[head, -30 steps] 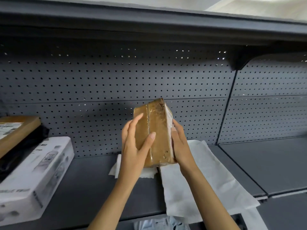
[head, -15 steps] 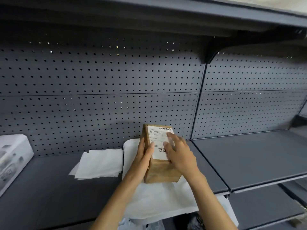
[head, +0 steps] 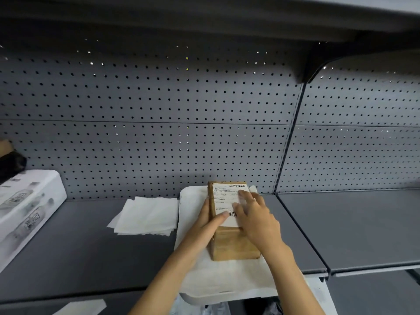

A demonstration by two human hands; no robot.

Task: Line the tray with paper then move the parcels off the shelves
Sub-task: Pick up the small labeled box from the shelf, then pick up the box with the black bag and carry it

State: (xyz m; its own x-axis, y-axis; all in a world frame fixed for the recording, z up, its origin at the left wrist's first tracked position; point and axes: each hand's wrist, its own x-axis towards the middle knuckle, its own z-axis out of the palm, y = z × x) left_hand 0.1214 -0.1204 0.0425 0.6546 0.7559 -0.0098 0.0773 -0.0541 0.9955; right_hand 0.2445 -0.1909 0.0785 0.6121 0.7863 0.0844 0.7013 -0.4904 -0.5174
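A brown cardboard parcel (head: 234, 243) with a white shipping label on top lies flat on a large white paper sheet (head: 222, 278) spread over the grey shelf (head: 86, 246). My left hand (head: 205, 226) holds the parcel's left side, thumb lying across the label. My right hand (head: 255, 218) rests flat on the label, fingers straight, covering its right part. The paper's front edge hangs over the shelf lip.
A stack of folded white paper (head: 147, 215) lies just left of the big sheet. A long white printed box (head: 25, 205) leans at the far left, with a dark item (head: 11, 164) behind it. The pegboard back wall (head: 159, 123) and an upright divider (head: 288, 142) stand behind.
The parcel went from upright in both hands above the shelf to lying flat, label up, on the paper. Since half a second ago the hands have barely shifted.
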